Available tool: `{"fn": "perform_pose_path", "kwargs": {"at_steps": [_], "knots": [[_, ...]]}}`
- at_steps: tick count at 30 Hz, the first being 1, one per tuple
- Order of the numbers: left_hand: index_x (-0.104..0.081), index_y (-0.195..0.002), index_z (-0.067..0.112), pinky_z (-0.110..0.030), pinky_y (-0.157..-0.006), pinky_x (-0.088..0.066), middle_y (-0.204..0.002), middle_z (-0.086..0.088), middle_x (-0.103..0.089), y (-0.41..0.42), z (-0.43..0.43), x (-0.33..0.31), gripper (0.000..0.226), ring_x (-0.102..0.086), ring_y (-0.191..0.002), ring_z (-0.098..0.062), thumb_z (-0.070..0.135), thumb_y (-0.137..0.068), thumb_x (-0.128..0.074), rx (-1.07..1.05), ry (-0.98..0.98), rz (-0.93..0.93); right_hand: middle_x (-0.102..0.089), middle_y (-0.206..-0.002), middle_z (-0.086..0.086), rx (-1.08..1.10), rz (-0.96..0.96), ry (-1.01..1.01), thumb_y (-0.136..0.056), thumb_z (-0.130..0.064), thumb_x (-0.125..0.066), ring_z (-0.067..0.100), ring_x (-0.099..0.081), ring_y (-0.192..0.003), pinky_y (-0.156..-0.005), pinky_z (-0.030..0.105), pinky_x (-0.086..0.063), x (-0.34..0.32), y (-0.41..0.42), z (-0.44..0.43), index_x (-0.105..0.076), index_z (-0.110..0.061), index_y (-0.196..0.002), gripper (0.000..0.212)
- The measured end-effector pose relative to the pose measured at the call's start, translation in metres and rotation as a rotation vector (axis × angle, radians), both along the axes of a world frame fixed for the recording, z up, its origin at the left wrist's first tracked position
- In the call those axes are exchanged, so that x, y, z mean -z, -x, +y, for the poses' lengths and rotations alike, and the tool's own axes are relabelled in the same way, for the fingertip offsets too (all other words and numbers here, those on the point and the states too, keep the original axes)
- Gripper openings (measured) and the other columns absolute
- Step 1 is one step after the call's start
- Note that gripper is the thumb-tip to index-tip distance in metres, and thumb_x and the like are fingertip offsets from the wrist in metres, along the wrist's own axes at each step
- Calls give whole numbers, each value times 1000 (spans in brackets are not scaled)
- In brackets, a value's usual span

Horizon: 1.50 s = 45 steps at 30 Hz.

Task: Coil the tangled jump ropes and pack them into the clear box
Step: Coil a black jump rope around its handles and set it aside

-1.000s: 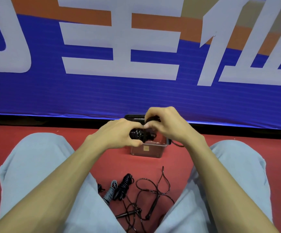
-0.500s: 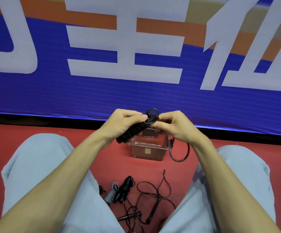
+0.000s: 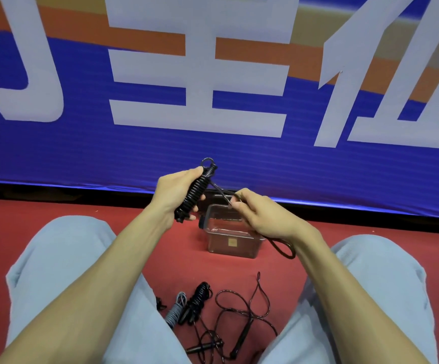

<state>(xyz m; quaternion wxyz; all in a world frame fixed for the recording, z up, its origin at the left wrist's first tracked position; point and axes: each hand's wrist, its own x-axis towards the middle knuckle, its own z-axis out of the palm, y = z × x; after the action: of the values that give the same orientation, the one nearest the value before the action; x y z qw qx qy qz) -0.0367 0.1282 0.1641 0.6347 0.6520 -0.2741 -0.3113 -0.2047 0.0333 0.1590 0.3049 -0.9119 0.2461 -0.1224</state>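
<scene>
While sitting on a red floor (image 3: 82, 208) w/ knees apart in pale blue trousers (image 3: 63, 258), a person holds both hands up in front of them. The left hand (image 3: 176, 193) has fingers & thumb curled round a tightly wound black rope bundle (image 3: 196, 191), held tilted w/ its top end leaning away & to the right; a small ring of rope sticks out at the top. The right hand (image 3: 260, 214) pinches a free rope strand (image 3: 221, 191) btwn thumb & fingertips. The strand runs taut from the bundle's upper end down to that pinch, & a slack loop (image 3: 284, 248) of rope hangs below the right wrist. A clear box (image 3: 233, 237) sits on the floor just beyond the hands, open at the top; its contents are hard to make out. Nearer the person, btwn the knees, lie a grey coiled rope (image 3: 175, 308), a black coiled rope (image 3: 197, 298) just beside it, & a loose tangled rope (image 3: 242, 311) w/ black handles. A blue banner (image 3: 213, 158) w/ big white characters & an orange stripe fills the background.
</scene>
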Motion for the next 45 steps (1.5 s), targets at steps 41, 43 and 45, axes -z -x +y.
{"fn": "perform_pose_path", "kwargs": {"at_steps": [41, 43, 45], "knots": [[-69, -82, 11, -22, -43, -36, -61, -13, -58, 36, 10, 3, 24, -47, -48, -15, 34, -87, -71, 385, 70, -548, -64, -87, -9, 85, -276, 361, -89, -27, -38, 19, -57, -81, -71, 44, -51, -1, 7, -14, -58, -25, -96, 21], [-70, -82, 13, -22, -42, -38, -58, -5, -59, 35, 10, -1, 16, -51, -45, -16, 28, -89, -70, 314, 122, -428, -57, -81, -13, 71, -266, 354, -99, -23, -39, 15, -51, -75, -68, 43, -48, 2, 7, -17, -53, -25, -99, 14], [-70, -96, 22, -22, -41, -41, -60, 0, -64, 32, 11, -5, 8, -55, -44, -13, 28, -89, -69, 272, 145, -320, -49, -73, -16, 66, -250, 338, -103, -26, -38, 8, -46, -69, -66, 42, -44, 5, 7, -18, -48, -26, -92, 15]]}}
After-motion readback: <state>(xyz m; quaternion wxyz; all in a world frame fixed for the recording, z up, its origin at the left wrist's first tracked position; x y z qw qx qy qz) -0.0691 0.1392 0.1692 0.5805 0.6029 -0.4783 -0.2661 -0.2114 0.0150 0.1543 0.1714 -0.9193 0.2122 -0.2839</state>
